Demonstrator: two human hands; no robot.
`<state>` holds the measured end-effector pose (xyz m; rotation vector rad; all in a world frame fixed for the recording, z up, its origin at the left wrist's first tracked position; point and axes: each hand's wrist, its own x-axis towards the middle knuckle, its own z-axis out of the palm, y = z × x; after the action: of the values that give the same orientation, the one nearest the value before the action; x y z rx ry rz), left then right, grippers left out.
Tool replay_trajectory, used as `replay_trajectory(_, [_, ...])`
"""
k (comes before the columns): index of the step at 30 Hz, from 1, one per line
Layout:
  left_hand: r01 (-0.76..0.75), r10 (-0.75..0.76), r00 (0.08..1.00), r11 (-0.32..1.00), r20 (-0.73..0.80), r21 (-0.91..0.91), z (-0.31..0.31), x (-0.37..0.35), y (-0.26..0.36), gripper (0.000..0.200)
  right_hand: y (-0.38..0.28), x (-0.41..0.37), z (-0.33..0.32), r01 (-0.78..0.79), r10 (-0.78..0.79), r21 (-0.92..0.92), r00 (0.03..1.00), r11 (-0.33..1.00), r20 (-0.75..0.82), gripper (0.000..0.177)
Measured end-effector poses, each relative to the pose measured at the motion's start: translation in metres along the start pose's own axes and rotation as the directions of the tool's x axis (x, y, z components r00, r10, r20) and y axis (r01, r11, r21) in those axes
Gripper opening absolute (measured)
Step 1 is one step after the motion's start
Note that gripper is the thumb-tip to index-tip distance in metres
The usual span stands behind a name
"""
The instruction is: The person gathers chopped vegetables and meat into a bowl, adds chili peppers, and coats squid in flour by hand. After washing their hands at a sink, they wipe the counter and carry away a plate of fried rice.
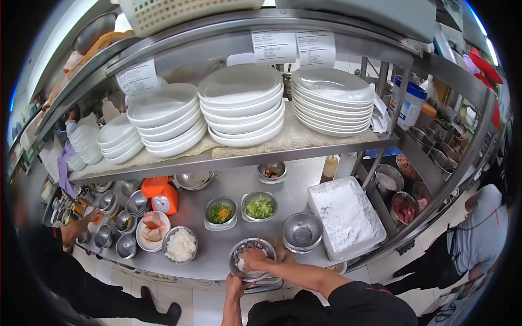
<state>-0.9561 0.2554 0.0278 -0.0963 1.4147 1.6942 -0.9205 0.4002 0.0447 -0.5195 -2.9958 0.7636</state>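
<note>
At the counter's front edge stands a metal bowl, with white powder and darker bits inside. My left hand grips its near-left rim from outside. Down inside the bowl, my right hand has its fingers curled into the contents; what they hold is hidden. To the right are an empty-looking metal bowl and a large tray heaped with white powder. Left of my hands is a bowl of white rice or similar white grains. Behind stand bowls of chopped greens and of greens with something orange.
A shelf with stacked white plates crosses above the counter. An orange scale and a dish of pink pieces stand left. One person's arm reaches in at left; another person is at right.
</note>
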Motion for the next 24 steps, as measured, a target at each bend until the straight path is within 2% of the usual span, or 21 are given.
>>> replay_trajectory(2, [-0.013,0.013,1.0,1.0,0.002,0.004,-0.003,0.0,0.0,0.04,0.006,0.007,-0.01,0.016,-0.021,0.062,0.997,0.998,0.072,0.031])
replay_trajectory(3, [-0.024,0.024,1.0,1.0,-0.001,0.002,-0.003,0.0,0.001,0.041,0.003,0.005,-0.015,0.056,-0.052,0.059,0.996,0.997,-0.07,0.023])
replay_trajectory(4, [-0.025,0.025,1.0,1.0,-0.002,0.004,-0.003,-0.002,0.002,0.041,0.002,0.004,-0.016,0.057,-0.052,0.06,0.996,0.997,-0.071,0.023])
replay_trajectory(6, [-0.005,0.004,0.999,1.0,-0.042,-0.012,0.003,-0.016,0.014,0.044,0.002,0.004,-0.016,0.008,-0.012,0.034,0.99,0.999,0.142,0.034])
replay_trajectory(7, [-0.007,0.007,0.999,1.0,-0.044,-0.013,0.0,-0.013,0.011,0.044,0.002,-0.001,-0.013,0.011,-0.016,0.034,0.99,0.999,0.142,0.034])
replay_trajectory(9, [-0.001,0.001,1.0,1.0,0.007,-0.025,-0.007,-0.007,0.006,0.045,0.003,-0.019,-0.003,0.2,-0.204,-0.14,0.979,0.97,-0.01,0.049])
replay_trajectory(10, [-0.002,0.003,1.0,1.0,0.005,-0.029,-0.005,-0.006,0.005,0.045,0.005,-0.017,0.001,0.204,-0.207,-0.142,0.978,0.969,-0.008,0.049])
replay_trajectory(12, [-0.013,0.011,1.0,0.999,-0.025,-0.053,-0.002,-0.01,0.006,0.042,0.007,-0.01,0.011,0.217,-0.167,-0.169,0.949,0.962,0.268,0.06])
replay_trajectory(13, [-0.014,0.012,0.999,0.998,-0.031,-0.059,0.001,-0.01,0.007,0.042,0.009,-0.006,0.015,0.216,-0.186,-0.164,0.966,0.963,0.182,0.055])
replay_trajectory(16, [-0.004,0.003,0.999,1.0,-0.05,-0.023,0.007,-0.016,0.015,0.04,0.008,0.006,-0.002,0.232,-0.204,-0.088,0.947,0.969,0.25,0.046])
replay_trajectory(17, [-0.009,0.007,0.998,1.0,-0.057,-0.026,0.013,-0.022,0.017,0.038,0.009,0.001,0.001,0.277,-0.276,-0.088,0.961,0.957,0.025,0.032])
replay_trajectory(18, [-0.013,0.011,0.998,0.999,-0.064,-0.03,0.015,-0.026,0.018,0.037,0.01,0.003,0.002,0.279,-0.279,-0.085,0.96,0.956,0.022,0.032])
replay_trajectory(20, [-0.023,0.023,0.999,1.0,-0.042,-0.015,0.011,-0.024,0.015,0.036,0.007,0.004,-0.001,0.147,-0.143,-0.033,0.983,0.989,0.112,0.023])
replay_trajectory(21, [-0.033,0.033,0.999,0.999,-0.013,-0.007,0.01,-0.02,0.012,0.036,0.003,0.001,-0.005,0.115,-0.115,-0.029,0.993,0.993,0.032,0.019])
replay_trajectory(24, [0.031,-0.028,0.999,0.998,0.047,-0.063,0.001,-0.015,0.005,0.037,-0.005,0.0,-0.018,0.045,-0.041,-0.069,0.998,0.997,0.055,0.023])
